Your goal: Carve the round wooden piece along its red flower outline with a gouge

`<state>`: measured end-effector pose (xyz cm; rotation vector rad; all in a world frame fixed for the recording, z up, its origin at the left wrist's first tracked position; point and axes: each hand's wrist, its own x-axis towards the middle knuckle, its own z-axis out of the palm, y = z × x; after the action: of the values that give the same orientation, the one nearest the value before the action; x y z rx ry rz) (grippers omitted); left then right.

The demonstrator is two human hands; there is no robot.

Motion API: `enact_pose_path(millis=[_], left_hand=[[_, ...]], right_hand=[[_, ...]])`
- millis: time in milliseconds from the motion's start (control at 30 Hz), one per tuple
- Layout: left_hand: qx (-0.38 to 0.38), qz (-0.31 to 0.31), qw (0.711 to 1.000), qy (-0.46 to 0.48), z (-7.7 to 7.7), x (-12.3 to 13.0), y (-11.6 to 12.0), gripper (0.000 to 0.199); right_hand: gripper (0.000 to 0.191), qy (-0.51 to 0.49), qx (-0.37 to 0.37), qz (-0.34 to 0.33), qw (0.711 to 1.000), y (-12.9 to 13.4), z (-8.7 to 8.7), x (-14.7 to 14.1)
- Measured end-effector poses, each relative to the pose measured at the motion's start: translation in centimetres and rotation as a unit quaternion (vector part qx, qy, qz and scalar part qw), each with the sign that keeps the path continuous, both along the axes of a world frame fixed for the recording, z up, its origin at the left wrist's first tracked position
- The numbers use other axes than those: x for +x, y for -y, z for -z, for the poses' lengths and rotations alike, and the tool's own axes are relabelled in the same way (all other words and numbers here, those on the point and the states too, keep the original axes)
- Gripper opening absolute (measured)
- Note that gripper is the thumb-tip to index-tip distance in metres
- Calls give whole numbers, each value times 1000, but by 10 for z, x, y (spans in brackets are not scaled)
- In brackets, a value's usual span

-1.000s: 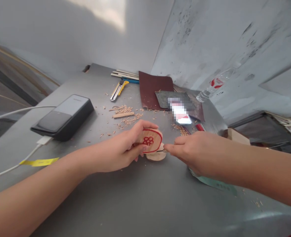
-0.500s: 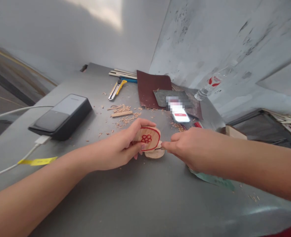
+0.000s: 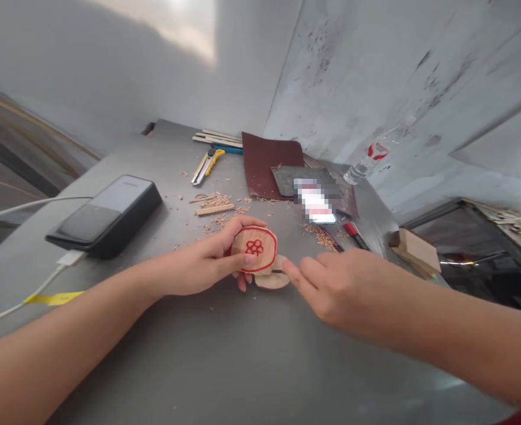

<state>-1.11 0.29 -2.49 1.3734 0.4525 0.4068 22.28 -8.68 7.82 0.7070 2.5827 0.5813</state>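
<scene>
Currently the left hand [image 3: 216,260] clamps the red-flowered wooden disc [image 3: 257,245] at its three o'clock; the right hand [image 3: 331,284], apart from the left, curls at the disc's four o'clock, contents unclear.

Red-flowered, red-bordered tan wooden piece [image 3: 260,248]

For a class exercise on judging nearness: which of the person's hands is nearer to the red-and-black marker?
Right. The right hand is on the near side of the marker, just below it in view; the left hand is farther off, to its left, holding a wooden piece.
</scene>
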Motion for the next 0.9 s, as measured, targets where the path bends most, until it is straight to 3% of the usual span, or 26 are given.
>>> enact_pose_path(millis=[133,300,400,467,533,567,600,633,700,767,833,900], left_hand=[[-16,-2,1000,-2,-2,1,0,41],[-17,-5,1000,-12,-3,2,1,39],[-8,-5,1000,-12,-2,2,1,37],[0,-4,1000,-19,-2,2,2,38],[10,-6,999,-34,-2,2,3,39],[15,-8,999,-44,-2,2,4,40],[21,-11,998,-52,-2,1,4,41],[24,-13,998,-55,-2,1,4,41],[26,-13,998,-52,-2,2,4,42],[22,-11,999,-47,-2,2,4,42],[16,-12,999,-44,-2,3,3,40],[13,-17,999,-42,-2,3,3,39]], right_hand=[[58,-21,21,69,997,17,9,-4],[69,7,-130,201,971,4,-2,-17],[40,-12,-216,316,924,-18,-13,-18],[20,-86,-289,392,869,-29,-17,-14],[37,-159,-368,445,801,-36,-18,-8],[40,-176,-393,449,783,-38,-17,-4],[40,-178,-396,438,787,-38,-15,-1],[35,-166,-377,409,814,-38,-13,2],[25,-108,-296,297,901,-34,-8,7],[46,-36,-197,162,966,-28,-4,10],[52,9,-121,60,991,-21,-2,9],[48,28,-91,42,995,-17,-3,4]])
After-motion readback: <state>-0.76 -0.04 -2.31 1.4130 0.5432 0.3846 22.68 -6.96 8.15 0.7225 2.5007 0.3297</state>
